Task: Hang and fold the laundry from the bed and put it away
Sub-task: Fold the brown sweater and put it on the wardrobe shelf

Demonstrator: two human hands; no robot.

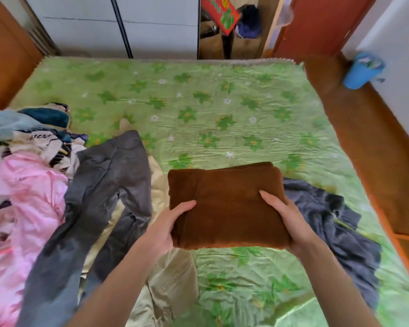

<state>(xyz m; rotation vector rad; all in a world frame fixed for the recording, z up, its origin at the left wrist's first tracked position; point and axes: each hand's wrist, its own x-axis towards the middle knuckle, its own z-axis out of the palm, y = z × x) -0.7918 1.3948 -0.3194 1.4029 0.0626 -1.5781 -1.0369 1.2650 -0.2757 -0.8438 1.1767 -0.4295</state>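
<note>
A view from above looks down at a bed (pixel 198 95) covered in a light green sheet printed with green and white flowers. At nine o'clock, along the left edge, lies a heap of unfolded laundry: a pink garment (pixel 21 197), a cream piece with dark lettering too blurred to read (pixel 45 143), and teal and pale blue items (pixel 21 120) behind it. Just right of the heap, at about eight o'clock, grey trousers (pixel 104 190) sprawl over a beige garment (pixel 170 286). At the centre, toward six o'clock, both bare hands hold a folded brown fleece item (pixel 224 199) above the sheet. The left hand (pixel 168 223) grips its left edge, thumb on top and fingers hidden underneath. The right hand (pixel 286 215) grips the right edge the same way, so the hands sit apart, one on each side of the bundle. At four o'clock a dark grey-blue garment (pixel 335 220) lies crumpled on the sheet, partly behind the brown bundle. At twelve o'clock stand pale wardrobe doors (pixel 118 22), with a red and green printed sheet (pixel 222 13) beside them, its writing unreadable. At two o'clock a blue bin (pixel 361 72) stands on the orange-brown floor; its contents are unclear.
</note>
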